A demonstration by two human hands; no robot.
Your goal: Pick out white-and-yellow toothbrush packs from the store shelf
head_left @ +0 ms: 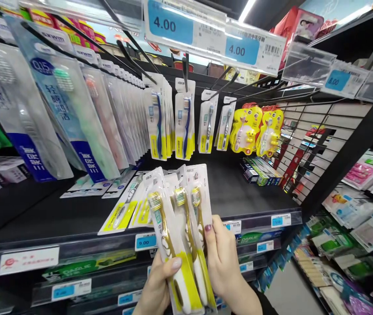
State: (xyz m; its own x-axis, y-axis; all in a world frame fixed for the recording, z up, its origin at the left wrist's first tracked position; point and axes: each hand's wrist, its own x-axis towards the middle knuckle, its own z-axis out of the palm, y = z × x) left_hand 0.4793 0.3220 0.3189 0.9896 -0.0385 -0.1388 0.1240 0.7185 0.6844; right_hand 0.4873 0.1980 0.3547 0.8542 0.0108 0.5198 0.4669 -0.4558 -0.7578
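Note:
Both my hands hold a fanned bunch of gold-and-yellow toothbrush packs (179, 232) upright in front of a black shelf (74, 218). My left hand (158, 286) grips the lower left of the bunch, thumb on the front pack. My right hand (222, 262) wraps the right side, thumb pressed on the rightmost pack. More yellow toothbrush packs (123, 210) lie flat on the shelf just behind. Blue-and-yellow toothbrush packs (184, 120) hang on pegs above.
Rows of clear toothbrush packs (74, 118) hang at the left. Yellow children's toothbrush packs (255, 129) hang at the right, with toothpaste boxes (260, 170) below them. Price tags reading 4.00 (212, 33) hang overhead. Another shelf unit with packets (353, 227) stands at the right.

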